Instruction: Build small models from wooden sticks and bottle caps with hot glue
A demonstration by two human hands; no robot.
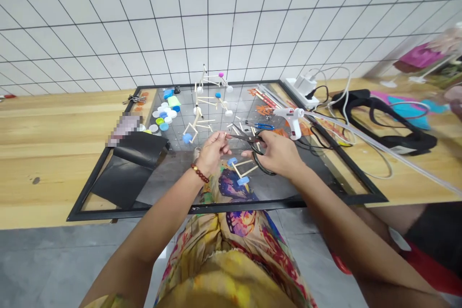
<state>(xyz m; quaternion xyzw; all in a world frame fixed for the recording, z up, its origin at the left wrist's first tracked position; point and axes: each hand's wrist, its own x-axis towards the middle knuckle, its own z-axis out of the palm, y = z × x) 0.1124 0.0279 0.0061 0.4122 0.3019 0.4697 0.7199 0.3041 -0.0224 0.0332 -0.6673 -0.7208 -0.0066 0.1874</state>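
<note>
The black-handled scissors [247,138] are up in the middle of the frame, just above the near part of the black-framed grid panel [325,201]. The right hand [278,155] has a closed grip on their handles, while the blades point toward the left hand [212,152]. That hand's grip is pinched, its fingertips [226,135] just beside the blades, though from here I can't tell whether it holds anything small. A bead bracelet [199,173] circles the left wrist. If the blades close with those fingertips so near, a nick looks like the obvious danger, especially if a slip is caused by the awkward mid-air angle. Directly beneath the hands lies a stick frame [241,169] with blue bottle caps [243,181] on it, and a careless dip of the wrists could knock it. Further up, more stick-and-cap structures [207,109] stand on the panel, with loose bottle caps [164,115] to their left. To the right, a white hot glue gun [288,118] rests near the right hand, and its nozzle could burn a forearm if it's hot and someone reaches across. Its cords run toward a power strip [305,89] at the back of the table [54,163], where a snagged sleeve could drag things over
</note>
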